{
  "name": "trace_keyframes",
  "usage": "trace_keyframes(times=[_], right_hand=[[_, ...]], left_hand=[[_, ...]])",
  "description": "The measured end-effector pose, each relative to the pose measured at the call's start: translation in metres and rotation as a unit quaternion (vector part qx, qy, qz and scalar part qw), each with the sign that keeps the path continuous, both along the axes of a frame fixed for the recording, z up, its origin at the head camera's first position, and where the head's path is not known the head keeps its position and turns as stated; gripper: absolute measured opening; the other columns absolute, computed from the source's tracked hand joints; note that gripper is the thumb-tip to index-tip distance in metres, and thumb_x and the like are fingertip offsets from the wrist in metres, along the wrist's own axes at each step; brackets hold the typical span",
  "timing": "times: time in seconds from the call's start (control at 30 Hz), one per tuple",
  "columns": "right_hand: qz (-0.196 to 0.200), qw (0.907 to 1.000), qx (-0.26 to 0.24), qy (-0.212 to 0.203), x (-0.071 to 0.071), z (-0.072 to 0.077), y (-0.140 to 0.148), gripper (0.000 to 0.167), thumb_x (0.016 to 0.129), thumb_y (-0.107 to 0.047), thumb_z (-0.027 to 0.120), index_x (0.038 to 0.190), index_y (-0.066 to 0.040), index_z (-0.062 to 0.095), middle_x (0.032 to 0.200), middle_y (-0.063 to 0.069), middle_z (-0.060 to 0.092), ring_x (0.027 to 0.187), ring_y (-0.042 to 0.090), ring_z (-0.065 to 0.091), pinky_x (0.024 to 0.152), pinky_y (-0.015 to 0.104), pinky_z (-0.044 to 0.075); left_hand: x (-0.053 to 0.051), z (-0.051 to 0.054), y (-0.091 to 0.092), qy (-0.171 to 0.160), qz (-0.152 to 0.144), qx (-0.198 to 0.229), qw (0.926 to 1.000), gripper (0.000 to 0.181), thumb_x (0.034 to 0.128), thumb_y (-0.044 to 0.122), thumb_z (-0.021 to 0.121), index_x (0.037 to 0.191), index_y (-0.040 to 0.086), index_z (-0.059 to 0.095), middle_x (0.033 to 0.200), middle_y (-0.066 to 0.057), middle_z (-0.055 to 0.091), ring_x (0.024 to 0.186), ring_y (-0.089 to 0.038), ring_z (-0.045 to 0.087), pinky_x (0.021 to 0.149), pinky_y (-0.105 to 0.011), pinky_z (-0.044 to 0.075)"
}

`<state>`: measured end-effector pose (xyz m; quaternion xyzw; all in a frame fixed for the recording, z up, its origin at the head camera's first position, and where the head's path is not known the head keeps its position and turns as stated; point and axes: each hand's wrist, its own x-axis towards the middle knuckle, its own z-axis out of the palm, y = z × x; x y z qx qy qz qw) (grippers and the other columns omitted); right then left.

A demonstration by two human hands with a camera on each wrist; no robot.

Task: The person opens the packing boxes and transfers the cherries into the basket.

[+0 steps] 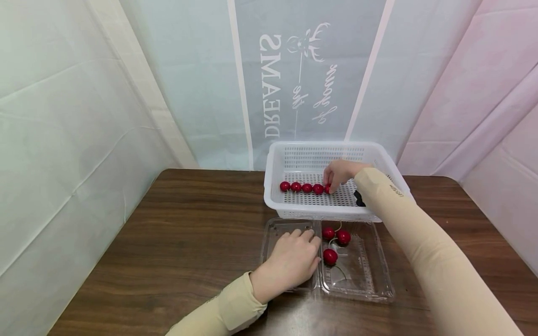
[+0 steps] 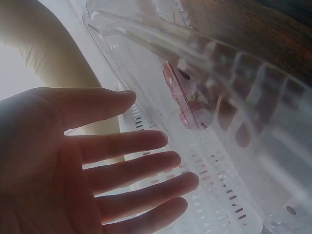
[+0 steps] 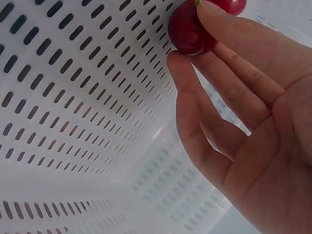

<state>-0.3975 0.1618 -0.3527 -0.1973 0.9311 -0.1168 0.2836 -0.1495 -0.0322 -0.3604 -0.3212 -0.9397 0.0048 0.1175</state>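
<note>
Inside the white perforated basket, my right hand pinches a dark red cherry between thumb and fingers. That cherry is at the right end of a row of several cherries along the basket floor. My left hand is over the left half of a clear hinged plastic box, fingers extended and slightly spread; in the left wrist view nothing lies in its palm. Three loose cherries with stems, one of them a red cherry, lie in the box's right half.
The box lies opened flat on a dark wooden table, just in front of the basket. A black device shows at the right wrist. Printed fabric hangs behind the table, with pale sheets at both sides.
</note>
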Motion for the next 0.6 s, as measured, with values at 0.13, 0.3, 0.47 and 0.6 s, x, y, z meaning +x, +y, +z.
trace_keyframes(times=[0.13, 0.3, 0.47, 0.6], right_hand=[[0.006, 1.0000, -0.003, -0.005, -0.0005, 0.0003, -0.0006, 0.025, 0.074, -0.011, 0.078, 0.097, -0.009, 0.066, 0.100, 0.007, 0.069, 0.095, 0.022, 0.062, 0.082, 0.038, 0.051], [0.005, 1.0000, -0.003, -0.007, 0.0007, 0.0021, -0.0013, 0.027, 0.075, -0.012, 0.078, 0.099, -0.008, 0.066, 0.102, 0.007, 0.068, 0.097, 0.022, 0.061, 0.084, 0.040, 0.051], [0.001, 0.9999, -0.004, -0.010, 0.0022, 0.0022, -0.0013, 0.027, 0.076, -0.012, 0.077, 0.100, -0.008, 0.065, 0.105, 0.009, 0.068, 0.100, 0.023, 0.061, 0.085, 0.042, 0.051], [0.000, 1.0000, -0.003, -0.009, 0.0032, 0.0021, -0.0012, 0.027, 0.077, -0.013, 0.077, 0.101, -0.008, 0.065, 0.107, 0.009, 0.067, 0.101, 0.023, 0.060, 0.086, 0.043, 0.051]], left_hand=[[-0.0001, 0.0007, 0.0000, -0.002, 0.000, 0.000, 1.0000, 0.025, 0.0837, 0.038, 0.067, 0.097, 0.017, 0.067, 0.099, 0.001, 0.066, 0.081, -0.015, 0.061, 0.064, -0.029, 0.049], [0.0000, 0.0011, -0.0002, -0.006, 0.000, 0.000, 1.0000, 0.025, 0.0841, 0.038, 0.067, 0.098, 0.017, 0.067, 0.100, 0.001, 0.066, 0.081, -0.015, 0.061, 0.065, -0.029, 0.049], [0.0000, 0.0012, 0.0000, -0.005, -0.001, 0.000, 1.0000, 0.025, 0.0839, 0.038, 0.067, 0.096, 0.017, 0.066, 0.098, 0.001, 0.066, 0.080, -0.015, 0.061, 0.064, -0.029, 0.049], [0.0002, 0.0015, 0.0005, -0.004, -0.001, -0.001, 1.0000, 0.025, 0.0838, 0.039, 0.067, 0.096, 0.017, 0.066, 0.098, 0.001, 0.066, 0.080, -0.015, 0.061, 0.064, -0.029, 0.048]])
